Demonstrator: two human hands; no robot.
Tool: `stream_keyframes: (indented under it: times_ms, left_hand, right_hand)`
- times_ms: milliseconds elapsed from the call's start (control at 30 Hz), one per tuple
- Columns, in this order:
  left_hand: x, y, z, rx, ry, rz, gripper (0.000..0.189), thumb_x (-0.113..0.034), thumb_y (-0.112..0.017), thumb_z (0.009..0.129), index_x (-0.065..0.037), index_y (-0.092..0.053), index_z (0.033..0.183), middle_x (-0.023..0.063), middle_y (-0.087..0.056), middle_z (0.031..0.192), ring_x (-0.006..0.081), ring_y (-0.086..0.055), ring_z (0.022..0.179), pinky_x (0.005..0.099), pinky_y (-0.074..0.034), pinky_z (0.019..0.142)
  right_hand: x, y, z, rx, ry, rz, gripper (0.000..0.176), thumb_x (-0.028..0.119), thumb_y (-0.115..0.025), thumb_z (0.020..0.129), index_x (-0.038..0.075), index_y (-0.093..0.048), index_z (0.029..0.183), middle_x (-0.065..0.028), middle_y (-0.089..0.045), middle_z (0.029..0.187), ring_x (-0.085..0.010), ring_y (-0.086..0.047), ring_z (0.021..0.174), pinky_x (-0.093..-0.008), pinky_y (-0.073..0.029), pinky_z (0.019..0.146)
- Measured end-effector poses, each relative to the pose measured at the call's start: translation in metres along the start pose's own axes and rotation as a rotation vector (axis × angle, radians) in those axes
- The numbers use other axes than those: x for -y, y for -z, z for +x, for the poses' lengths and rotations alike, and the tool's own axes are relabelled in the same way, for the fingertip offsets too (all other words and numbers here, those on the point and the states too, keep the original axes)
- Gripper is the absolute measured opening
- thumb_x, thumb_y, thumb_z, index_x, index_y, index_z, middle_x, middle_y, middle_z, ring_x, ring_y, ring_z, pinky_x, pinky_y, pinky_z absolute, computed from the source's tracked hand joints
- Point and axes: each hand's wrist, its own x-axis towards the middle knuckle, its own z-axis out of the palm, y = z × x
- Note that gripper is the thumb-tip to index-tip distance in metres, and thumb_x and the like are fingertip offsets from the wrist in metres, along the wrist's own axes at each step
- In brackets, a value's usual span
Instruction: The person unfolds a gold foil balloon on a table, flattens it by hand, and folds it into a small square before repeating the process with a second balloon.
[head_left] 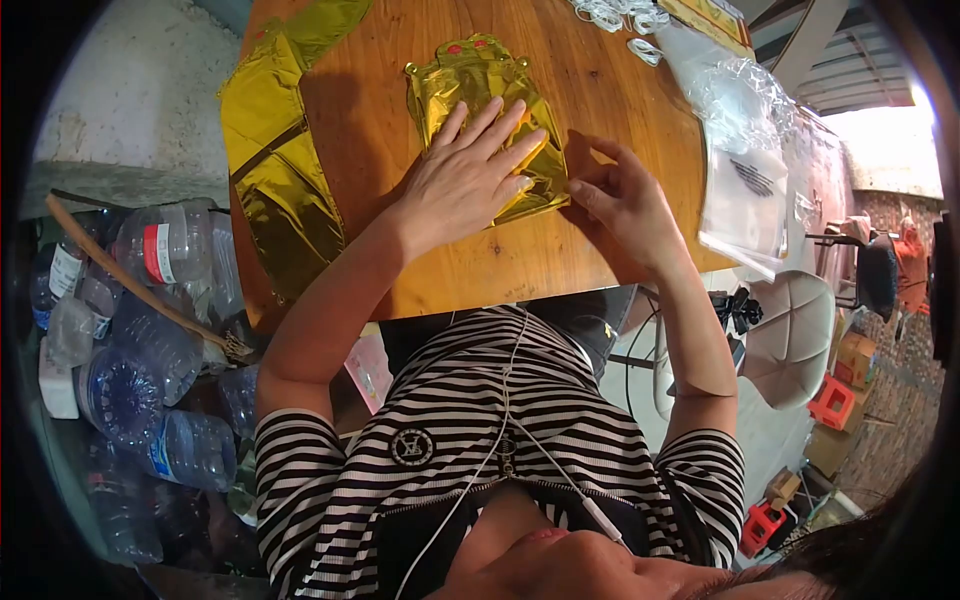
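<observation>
A shiny gold foil piece (440, 85), which looks like a flat foil balloon with red spots at its top edge, lies on the wooden table (630, 130). My left hand (470, 175) rests flat on it, fingers spread. Beside its lower right corner is my right hand (625, 200). The right thumb is at the foil's edge, and a gap shows between thumb and forefinger; whether the thumb presses on the foil is hard to see. More gold foil sheets (285, 185) lie along the table's left side.
White string loops (645, 50) lie at the table's far right. Clear plastic bags (745, 200) hang over the right edge. Plastic bottles (125, 395) and a stick (130, 265) are piled at the left. A padded chair (790, 340) and red stools (832, 402) stand at the right.
</observation>
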Motion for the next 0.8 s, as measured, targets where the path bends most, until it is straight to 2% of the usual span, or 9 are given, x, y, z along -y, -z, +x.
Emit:
stream_keyframes:
  times_ms: [133, 233, 300, 533, 600, 633, 700, 733, 800]
  left_hand:
    - [0.0, -0.003, 0.0, -0.005, -0.004, 0.023, 0.052, -0.04, -0.044, 0.108, -0.016, -0.044, 0.154, 0.0124, -0.032, 0.165, 0.0293, -0.025, 0.155, 0.0512, -0.013, 0.127]
    - [0.0, -0.003, 0.0, -0.01, -0.013, 0.023, 0.052, -0.039, -0.045, 0.107, -0.016, -0.046, 0.153, 0.0121, -0.034, 0.164, 0.0295, -0.025, 0.154, 0.0514, -0.013, 0.127]
    - [0.0, -0.001, -0.001, 0.0, -0.017, 0.019, 0.051, -0.039, -0.046, 0.107, -0.016, -0.046, 0.153, 0.012, -0.034, 0.164, 0.0297, -0.026, 0.154, 0.0516, -0.014, 0.126]
    - [-0.001, -0.001, 0.0, -0.007, -0.054, 0.02, 0.052, -0.04, -0.05, 0.105, -0.016, -0.049, 0.151, 0.011, -0.035, 0.164, 0.0298, -0.027, 0.153, 0.0519, -0.015, 0.126]
    - [-0.001, 0.0, -0.001, -0.003, -0.046, 0.031, 0.052, -0.04, -0.05, 0.105, -0.016, -0.05, 0.151, 0.0109, -0.035, 0.164, 0.0298, -0.026, 0.154, 0.0518, -0.015, 0.126]
    - [-0.001, 0.0, 0.0, -0.003, -0.047, 0.03, 0.052, -0.04, -0.05, 0.105, -0.016, -0.05, 0.151, 0.0109, -0.034, 0.164, 0.0298, -0.026, 0.154, 0.0518, -0.015, 0.126]
    - [-0.001, 0.0, -0.001, -0.004, -0.049, 0.03, 0.052, -0.04, -0.051, 0.104, -0.016, -0.05, 0.151, 0.0108, -0.034, 0.164, 0.0297, -0.026, 0.154, 0.0518, -0.015, 0.126]
    - [0.0, 0.0, -0.001, 0.007, -0.049, 0.031, 0.052, -0.04, -0.05, 0.104, -0.016, -0.05, 0.151, 0.0111, -0.034, 0.164, 0.0299, -0.026, 0.154, 0.0518, -0.014, 0.126]
    - [0.001, 0.0, -0.001, 0.007, -0.048, 0.037, 0.052, -0.04, -0.05, 0.104, -0.017, -0.05, 0.151, 0.0113, -0.034, 0.164, 0.03, -0.026, 0.154, 0.0518, -0.014, 0.126]
  right_hand:
    - [-0.002, -0.008, 0.0, 0.068, -0.019, 0.113, 0.055, 0.002, -0.065, 0.099, -0.001, -0.04, 0.148, -0.0131, -0.066, 0.115, -0.0179, -0.066, 0.102, -0.0314, -0.059, 0.089]
    - [-0.008, -0.011, 0.004, 0.02, 0.051, 0.182, 0.055, 0.005, -0.071, 0.094, -0.004, -0.047, 0.143, -0.0138, -0.071, 0.099, -0.0167, -0.069, 0.09, -0.0309, -0.058, 0.078]
    - [-0.008, -0.007, 0.006, 0.07, 0.014, -0.092, 0.053, -0.001, -0.065, 0.097, 0.001, -0.045, 0.147, -0.0104, -0.067, 0.113, -0.0131, -0.065, 0.099, -0.0282, -0.058, 0.085]
    - [0.022, -0.015, -0.019, -0.053, 0.053, -0.657, 0.053, 0.007, -0.075, 0.088, 0.002, -0.058, 0.137, -0.0083, -0.071, 0.104, -0.0201, -0.07, 0.087, -0.035, -0.058, 0.078]
    - [0.01, -0.015, -0.022, -0.153, 0.422, -0.873, 0.056, 0.016, -0.078, 0.087, 0.004, -0.059, 0.138, -0.0138, -0.068, 0.122, -0.0333, -0.069, 0.106, -0.0434, -0.055, 0.094]
    - [0.01, -0.017, -0.021, -0.148, 0.425, -0.873, 0.056, 0.016, -0.078, 0.087, 0.004, -0.059, 0.138, -0.0138, -0.068, 0.122, -0.0333, -0.069, 0.106, -0.0434, -0.055, 0.094]
    - [0.01, -0.018, -0.019, -0.108, 0.883, -1.017, 0.063, 0.022, -0.078, 0.088, 0.007, -0.055, 0.144, -0.0186, -0.055, 0.146, -0.0379, -0.055, 0.133, -0.0484, -0.045, 0.111]
    - [0.002, -0.018, -0.021, 0.019, 0.838, -1.047, 0.07, 0.032, -0.073, 0.091, 0.005, -0.047, 0.15, -0.0205, -0.04, 0.159, -0.0367, -0.036, 0.149, -0.0499, -0.03, 0.123]
    - [-0.016, -0.021, -0.025, 0.052, 0.811, -1.06, 0.072, 0.035, -0.07, 0.093, 0.003, -0.044, 0.152, -0.0206, -0.039, 0.16, -0.0364, -0.035, 0.15, -0.0499, -0.028, 0.123]
